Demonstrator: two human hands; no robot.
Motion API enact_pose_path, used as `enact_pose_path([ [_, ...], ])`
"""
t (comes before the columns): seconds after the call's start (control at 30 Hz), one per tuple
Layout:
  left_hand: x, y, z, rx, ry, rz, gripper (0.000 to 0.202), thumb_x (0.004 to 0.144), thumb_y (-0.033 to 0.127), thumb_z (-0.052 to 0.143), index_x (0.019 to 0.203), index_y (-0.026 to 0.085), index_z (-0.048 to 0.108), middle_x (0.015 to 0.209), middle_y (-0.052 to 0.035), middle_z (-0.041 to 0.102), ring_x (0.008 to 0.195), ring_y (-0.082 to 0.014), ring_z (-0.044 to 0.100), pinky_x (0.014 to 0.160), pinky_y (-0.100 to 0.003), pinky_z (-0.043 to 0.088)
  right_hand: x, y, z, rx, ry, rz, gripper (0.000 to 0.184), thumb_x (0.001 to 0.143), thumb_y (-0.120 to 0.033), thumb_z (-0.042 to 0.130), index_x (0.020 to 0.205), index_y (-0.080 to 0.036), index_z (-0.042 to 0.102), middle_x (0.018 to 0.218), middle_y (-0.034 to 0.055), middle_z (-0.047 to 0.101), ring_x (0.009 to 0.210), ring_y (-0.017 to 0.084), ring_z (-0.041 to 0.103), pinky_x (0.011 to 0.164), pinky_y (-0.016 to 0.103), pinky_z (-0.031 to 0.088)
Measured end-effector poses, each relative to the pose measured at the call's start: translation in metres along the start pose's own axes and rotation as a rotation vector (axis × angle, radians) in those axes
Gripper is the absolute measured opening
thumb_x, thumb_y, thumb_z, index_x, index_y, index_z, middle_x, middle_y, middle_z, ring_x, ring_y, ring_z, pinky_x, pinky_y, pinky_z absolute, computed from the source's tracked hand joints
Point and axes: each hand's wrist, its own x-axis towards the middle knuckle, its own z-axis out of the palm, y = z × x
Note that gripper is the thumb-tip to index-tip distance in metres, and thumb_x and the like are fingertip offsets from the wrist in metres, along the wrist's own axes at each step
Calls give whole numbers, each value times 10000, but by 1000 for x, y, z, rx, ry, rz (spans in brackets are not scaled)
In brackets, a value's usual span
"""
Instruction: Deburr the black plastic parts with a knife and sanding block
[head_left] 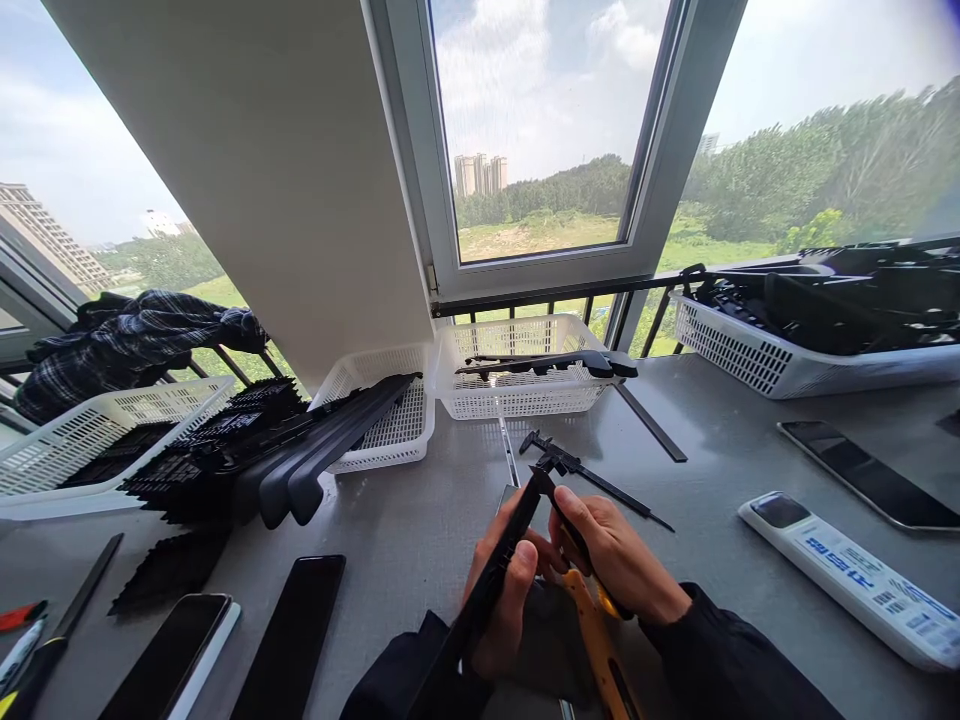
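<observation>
The forearms come up from the bottom of the view in dark sleeves, the left sleeve (405, 668) and the right sleeve (739, 660) angled inward. The left hand (504, 630) is curled in a grip, its thumb (521, 565) pointing upward. The right hand (616, 548) sits close beside it, thumb (574, 508) extended toward the upper left, fingers bent under, wrist (664, 597) bare.

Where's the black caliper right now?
In the head view, the black caliper lies right of center on the table, just beyond the right hand and in front of the center white basket.
</observation>
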Motion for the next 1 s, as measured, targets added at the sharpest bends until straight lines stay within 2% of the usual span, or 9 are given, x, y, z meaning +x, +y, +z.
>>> enact_pose_path([
  [0.37,0,0,-1,37,-45,-4,698,1047,622,507,1576,167,521,833,-72,789,759,-243,728,752,-375,552,-1,-1,2,6,-2,1,813,978,-878,343,620,-199,608,452,-19,473,446,127,428,498,278,334],
  [0.6,-1,1,-1,48,-28,6,656,1057,606,499,1570,199,535,828,-60,786,768,-233,705,747,-359,548,-1,-3,1,-3,8,4,825,961,-896,341,607,-199,606,465,-12,484,458,128,427,507,276,328],
  [0.8,0,2,1,23,-12,-12,671,1050,609,506,1553,168,557,823,-75,785,737,-242,699,718,-373,556,-2,-4,1,-3,24,5,819,964,-887,348,620,-193,613,461,-8,491,458,132,447,520,277,354],
  [1.0,0,9,3,33,-23,-15,674,1047,621,483,1555,184,557,786,-73,780,705,-257,711,689,-388,556,-1,-1,2,15,13,3,810,973,-880,342,614,-201,598,453,-23,453,438,122,405,487,273,316],
])
